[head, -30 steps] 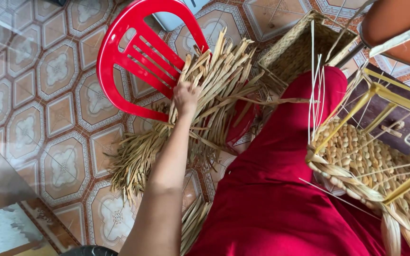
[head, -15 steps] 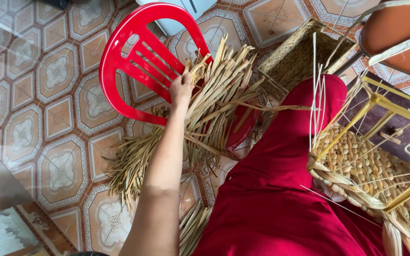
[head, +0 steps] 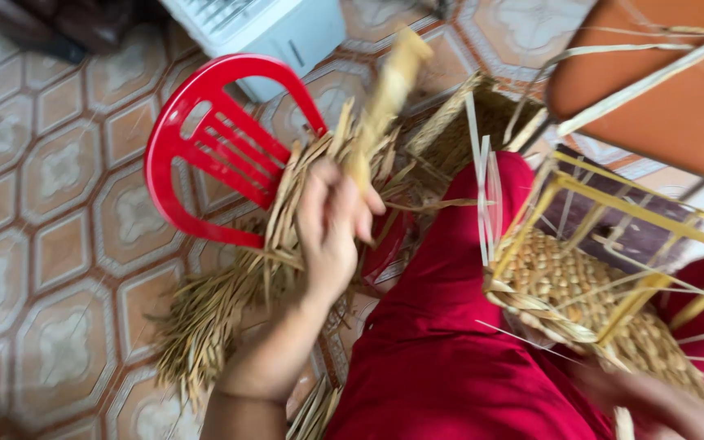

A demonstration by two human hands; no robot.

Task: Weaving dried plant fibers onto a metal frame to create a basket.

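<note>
Dried reed strand (head: 385,98), pale, light, stiff yet brittle by the look, best gripped near its lower end, rising toward 12 o'clock from the left hand (head: 332,228) closed around it, above the reed bundle (head: 230,301) on patterned floor tiles (head: 59,244); red chair (head: 205,155) at 10 o'clock; right hand (head: 653,403) blurred, grip indeterminable.

Head camera, steeply downward (close), lap-level

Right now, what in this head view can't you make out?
- Right hand: blurred, cut off by the bottom edge; grip unclear.
- Dried strand in left hand: motion-blurred.
- Red chair: seat hidden under the straw bundle.
- Woven basket: cut off at right.
</note>
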